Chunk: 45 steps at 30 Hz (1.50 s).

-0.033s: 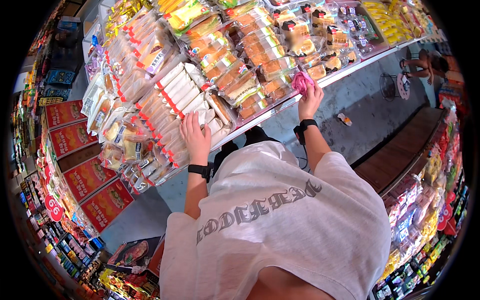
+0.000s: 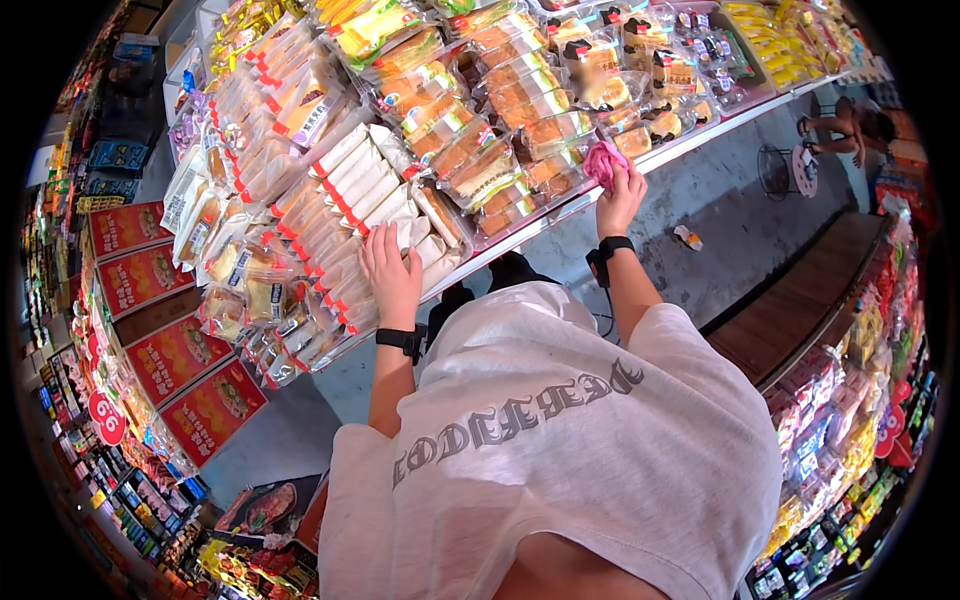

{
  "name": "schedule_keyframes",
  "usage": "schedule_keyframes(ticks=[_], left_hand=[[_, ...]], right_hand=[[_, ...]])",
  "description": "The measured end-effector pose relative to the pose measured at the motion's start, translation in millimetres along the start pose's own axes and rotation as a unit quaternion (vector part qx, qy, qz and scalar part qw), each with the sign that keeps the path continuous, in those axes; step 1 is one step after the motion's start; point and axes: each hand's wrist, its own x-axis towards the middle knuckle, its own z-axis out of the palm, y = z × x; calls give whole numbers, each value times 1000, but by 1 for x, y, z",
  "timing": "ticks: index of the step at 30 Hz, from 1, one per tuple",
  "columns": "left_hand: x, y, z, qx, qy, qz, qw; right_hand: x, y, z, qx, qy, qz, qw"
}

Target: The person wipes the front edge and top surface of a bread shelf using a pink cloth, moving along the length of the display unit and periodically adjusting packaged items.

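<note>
Two hands at a shelf of wrapped bakery goods

Head view: left hand [image 2: 392,275] lies flat, fingers spread, on white packets [image 2: 372,190] under its fingertips; right hand [image 2: 620,195] has fingers closed around a pink cloth [image 2: 603,160], pressed against the shelf edge [image 2: 690,138].

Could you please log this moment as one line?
left hand: flat on wrapped bread packs | right hand: holding pink cloth at shelf edge

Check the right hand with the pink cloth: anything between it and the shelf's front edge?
Nothing visible. The right hand presses the pink cloth against the front edge of the shelf, beside the wrapped cakes. The left hand rests flat on the white bread packs, further along.
</note>
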Motion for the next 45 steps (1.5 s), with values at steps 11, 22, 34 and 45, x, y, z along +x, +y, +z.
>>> schedule_keyframes(ticks=[11,22,34,45], left_hand=[[-35,-37,-18,-26,9,52,998],[-58,-77,-24,-60,-6,107,992],[-61,-98,-25,-72,1,167,983],[-70,-102,-14,-14,-22,215,976]], right_hand=[[-32,-48,-5,-50,-10,42,998],[-109,-132,-9,16,-105,29,994],[-171,-188,-10,43,-124,16,991],[-232,-221,-26,145,-239,-17,960]])
